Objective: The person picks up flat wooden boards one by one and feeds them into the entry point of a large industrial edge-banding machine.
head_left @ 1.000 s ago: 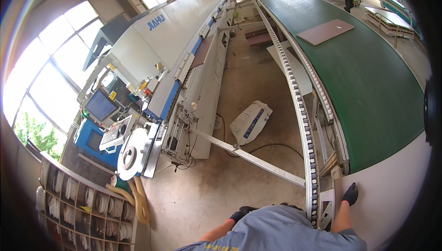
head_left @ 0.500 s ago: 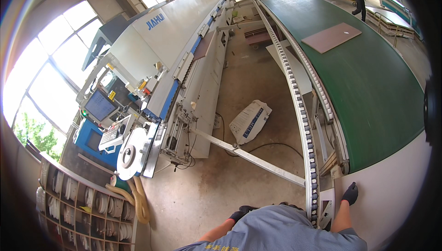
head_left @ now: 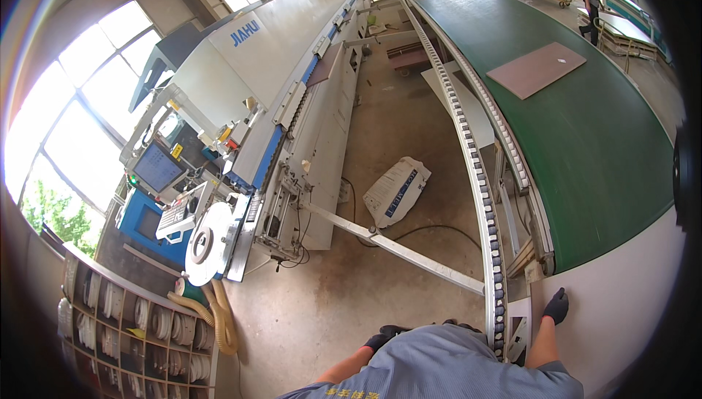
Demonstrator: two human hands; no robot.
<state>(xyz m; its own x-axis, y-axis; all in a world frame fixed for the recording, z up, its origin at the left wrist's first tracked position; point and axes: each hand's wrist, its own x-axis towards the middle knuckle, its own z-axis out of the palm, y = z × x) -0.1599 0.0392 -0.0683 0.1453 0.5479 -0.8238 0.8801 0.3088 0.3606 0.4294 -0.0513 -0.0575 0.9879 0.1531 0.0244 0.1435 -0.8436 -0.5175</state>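
Observation:
My right hand (head_left: 556,307), in a dark glove, lies on a pale flat surface (head_left: 614,311) at the near end of the green conveyor belt (head_left: 585,150). Its fingers stretch forward and nothing shows in them. At my left side, low against my body, is my left hand (head_left: 381,339), also in a dark glove. Its fingers are partly hidden, so whether it is closed does not show. A brownish rectangular panel (head_left: 536,70) lies flat on the belt, well beyond my right hand, with a small white mark on it.
A long white edge-banding machine (head_left: 270,33) runs along the left, with a screen (head_left: 158,167) and a white reel (head_left: 207,245). A roller rail (head_left: 479,187) flanks the belt. A white sack (head_left: 398,193) and a cable lie on the floor. Another person (head_left: 589,0) is far right.
The brownish panel has come nearer along the belt and slightly right. The far person has moved right. A dark panel on the machine has shifted slightly away. My hands stay about where they were.

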